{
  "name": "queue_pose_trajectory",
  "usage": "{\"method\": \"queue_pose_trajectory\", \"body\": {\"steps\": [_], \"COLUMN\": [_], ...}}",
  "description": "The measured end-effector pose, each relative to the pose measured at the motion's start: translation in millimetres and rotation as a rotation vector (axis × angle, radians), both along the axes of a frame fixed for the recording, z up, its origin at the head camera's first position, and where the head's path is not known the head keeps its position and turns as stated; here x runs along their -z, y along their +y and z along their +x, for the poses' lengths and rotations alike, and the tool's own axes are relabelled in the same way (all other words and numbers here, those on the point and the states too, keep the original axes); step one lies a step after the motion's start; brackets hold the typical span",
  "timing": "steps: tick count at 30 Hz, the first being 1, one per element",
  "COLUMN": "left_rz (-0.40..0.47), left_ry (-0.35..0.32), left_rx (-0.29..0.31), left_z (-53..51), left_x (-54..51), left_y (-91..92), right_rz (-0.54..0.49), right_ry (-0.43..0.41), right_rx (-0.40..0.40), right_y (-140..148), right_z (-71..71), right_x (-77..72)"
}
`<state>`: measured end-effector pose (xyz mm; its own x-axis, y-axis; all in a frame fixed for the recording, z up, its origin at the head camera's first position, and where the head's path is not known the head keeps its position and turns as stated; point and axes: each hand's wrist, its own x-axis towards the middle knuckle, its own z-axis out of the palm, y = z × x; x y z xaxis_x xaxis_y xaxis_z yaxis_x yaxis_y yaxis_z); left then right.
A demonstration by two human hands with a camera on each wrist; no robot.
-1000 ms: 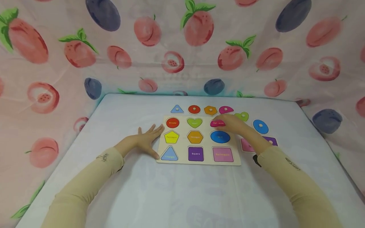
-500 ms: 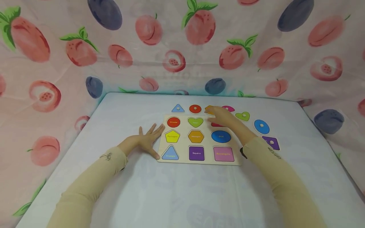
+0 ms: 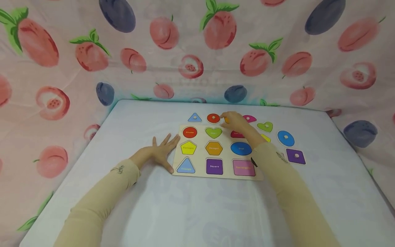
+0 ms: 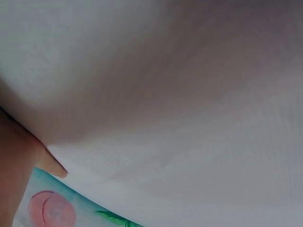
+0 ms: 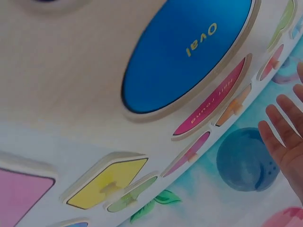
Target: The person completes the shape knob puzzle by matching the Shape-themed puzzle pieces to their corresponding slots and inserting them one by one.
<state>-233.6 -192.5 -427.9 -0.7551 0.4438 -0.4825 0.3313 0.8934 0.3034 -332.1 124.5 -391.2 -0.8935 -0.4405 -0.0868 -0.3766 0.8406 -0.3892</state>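
A wooden shape puzzle board lies on the table, its printed recesses in several colours. My left hand, fingers spread, rests at the board's left edge; the left wrist view catches only part of that hand. Over the board's back edge, my right hand hovers with relaxed fingers and nothing visible in its grasp. It partly covers an orange hexagon knobbed piece, and its fingertips are close to a red round knobbed piece. In the right wrist view the hand's fingers are extended.
Behind the board are a blue triangle piece and a magenta half-round piece. To the right lie a green heart, a blue oval, a purple square and a yellow piece. Fruit-patterned cloth hangs behind.
My right hand has moved left and back, from above the half-round recess to the orange hexagon piece near the red round one. My left hand stays at the board's edge.
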Motion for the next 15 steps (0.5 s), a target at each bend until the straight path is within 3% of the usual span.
{"method": "queue_pose_trajectory", "body": {"steps": [7, 15], "left_rz": [0.001, 0.015], "left_ry": [0.008, 0.021], "left_rx": [-0.015, -0.022], "left_z": [0.5, 1.9], "left_x": [-5.5, -0.9], "left_y": [0.9, 1.1], "right_rz": [-0.029, -0.032], "right_ry": [-0.026, -0.069], "right_rx": [0.068, 0.103], "right_y": [-9.4, -23.4], "right_z": [-12.5, -18.4], "right_x": [1.1, 3.1]}}
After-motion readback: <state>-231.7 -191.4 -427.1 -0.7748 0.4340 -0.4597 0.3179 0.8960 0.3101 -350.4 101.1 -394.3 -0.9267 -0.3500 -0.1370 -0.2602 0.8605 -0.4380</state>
